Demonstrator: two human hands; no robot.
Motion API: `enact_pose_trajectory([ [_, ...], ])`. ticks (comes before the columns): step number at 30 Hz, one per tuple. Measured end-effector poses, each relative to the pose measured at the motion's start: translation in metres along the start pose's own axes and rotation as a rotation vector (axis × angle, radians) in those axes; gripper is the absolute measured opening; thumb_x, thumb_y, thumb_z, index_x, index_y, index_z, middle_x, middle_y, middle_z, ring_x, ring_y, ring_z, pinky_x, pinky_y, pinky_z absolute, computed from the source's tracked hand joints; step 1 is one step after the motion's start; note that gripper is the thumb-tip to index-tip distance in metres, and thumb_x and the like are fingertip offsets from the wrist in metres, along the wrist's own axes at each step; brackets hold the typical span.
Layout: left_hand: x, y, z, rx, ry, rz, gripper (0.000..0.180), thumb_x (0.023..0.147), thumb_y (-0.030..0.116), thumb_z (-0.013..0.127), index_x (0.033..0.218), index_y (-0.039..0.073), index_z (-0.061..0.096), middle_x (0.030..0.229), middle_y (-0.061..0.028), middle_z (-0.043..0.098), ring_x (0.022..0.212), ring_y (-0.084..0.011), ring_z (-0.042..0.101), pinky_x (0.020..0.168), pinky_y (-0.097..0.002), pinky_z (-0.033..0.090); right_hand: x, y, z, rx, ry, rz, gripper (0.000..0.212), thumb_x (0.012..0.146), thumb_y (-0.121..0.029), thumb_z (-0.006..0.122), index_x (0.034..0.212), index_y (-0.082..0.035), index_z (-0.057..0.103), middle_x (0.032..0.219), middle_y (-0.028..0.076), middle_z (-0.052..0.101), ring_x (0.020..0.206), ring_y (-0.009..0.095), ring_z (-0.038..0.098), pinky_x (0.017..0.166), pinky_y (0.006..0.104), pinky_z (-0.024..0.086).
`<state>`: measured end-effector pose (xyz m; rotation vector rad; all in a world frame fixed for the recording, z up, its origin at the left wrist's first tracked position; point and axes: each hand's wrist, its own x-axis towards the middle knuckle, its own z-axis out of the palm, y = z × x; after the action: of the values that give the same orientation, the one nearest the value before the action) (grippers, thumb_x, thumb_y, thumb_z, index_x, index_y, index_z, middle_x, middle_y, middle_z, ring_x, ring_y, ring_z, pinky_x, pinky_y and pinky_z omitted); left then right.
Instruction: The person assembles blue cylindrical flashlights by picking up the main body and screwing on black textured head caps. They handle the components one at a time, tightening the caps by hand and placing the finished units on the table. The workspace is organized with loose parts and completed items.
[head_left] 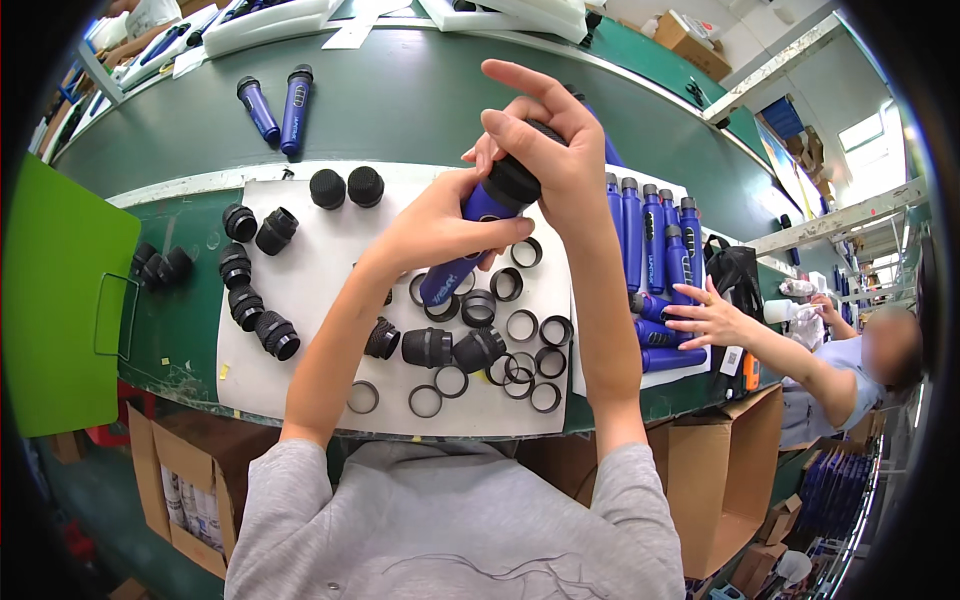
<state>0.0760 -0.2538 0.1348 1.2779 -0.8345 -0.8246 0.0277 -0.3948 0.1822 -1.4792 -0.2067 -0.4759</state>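
Note:
A blue microphone (440, 284) with a black head is held at a slant above the white sheet. My left hand (445, 222) is wrapped round its blue body just below the head. Over the top, my right hand (552, 140) grips the black head (513, 184) between thumb and fingers, with the index finger stretched out. Beneath the hands lie loose black rings (522, 325) and several black mesh microphone heads (427, 347). More such heads (246, 306) form a curved row on the sheet's left side, and two round ones (366, 186) stand near its far edge.
Blue microphone bodies (655, 245) lie in rows at the right, where a co-worker's hand (712, 318) reaches over them. Two finished-looking microphones (296, 110) rest on the far green surface. A green panel (70, 300) stands at left; cardboard boxes (705, 490) sit below the table.

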Motion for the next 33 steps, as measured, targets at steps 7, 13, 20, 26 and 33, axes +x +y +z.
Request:
enact_pose_trajectory([
  [7,0.0,-0.012,0.007,-0.307,-0.17,-0.101,0.03,0.085,0.016,0.073,0.101,0.001,0.052,0.062,-0.0049,0.058,0.048,-0.014,0.058,0.045,-0.0265,0.045,-0.008,-0.016,0.0,-0.041,-0.112,0.001,0.047,0.086,-0.003,0.067,0.131,0.007,0.056,0.07,0.004,0.064,0.065,0.013,0.066,0.071,0.0336,0.059],
  [13,-0.006,0.004,0.017,-0.198,0.036,-0.114,0.023,0.083,0.013,0.071,0.092,0.002,0.053,0.059,-0.002,0.054,0.045,-0.0114,0.054,0.043,-0.0253,0.044,-0.004,-0.011,-0.001,0.133,-0.107,-0.006,0.045,0.081,-0.003,0.072,0.122,0.009,0.059,0.07,0.006,0.066,0.061,0.014,0.067,0.063,0.0287,0.057],
  [20,-0.002,0.01,0.023,0.0,0.126,-0.068,0.023,0.082,0.014,0.071,0.094,0.0,0.058,0.059,-0.0011,0.056,0.045,-0.0086,0.053,0.044,-0.0242,0.042,-0.005,-0.008,-0.004,0.105,0.005,-0.025,0.042,0.084,-0.004,0.07,0.123,0.008,0.06,0.07,0.006,0.066,0.062,0.014,0.067,0.064,0.0309,0.058],
  [26,-0.002,-0.004,0.025,0.328,0.396,0.177,0.04,0.079,0.016,0.077,0.109,-0.004,0.059,0.082,-0.0086,0.068,0.069,-0.0152,0.066,0.066,-0.0297,0.054,-0.005,-0.003,0.002,0.021,0.053,-0.08,0.038,0.088,-0.003,0.065,0.124,0.007,0.06,0.071,0.006,0.065,0.065,0.015,0.066,0.069,0.0336,0.059],
  [33,-0.008,0.02,0.018,0.157,0.117,0.011,0.033,0.078,0.019,0.078,0.097,-0.002,0.061,0.073,-0.0074,0.065,0.062,-0.0136,0.064,0.056,-0.0277,0.051,-0.006,-0.014,-0.002,0.075,-0.026,-0.037,0.045,0.089,-0.003,0.061,0.131,0.012,0.054,0.066,0.003,0.057,0.062,0.016,0.064,0.071,0.0375,0.06],
])
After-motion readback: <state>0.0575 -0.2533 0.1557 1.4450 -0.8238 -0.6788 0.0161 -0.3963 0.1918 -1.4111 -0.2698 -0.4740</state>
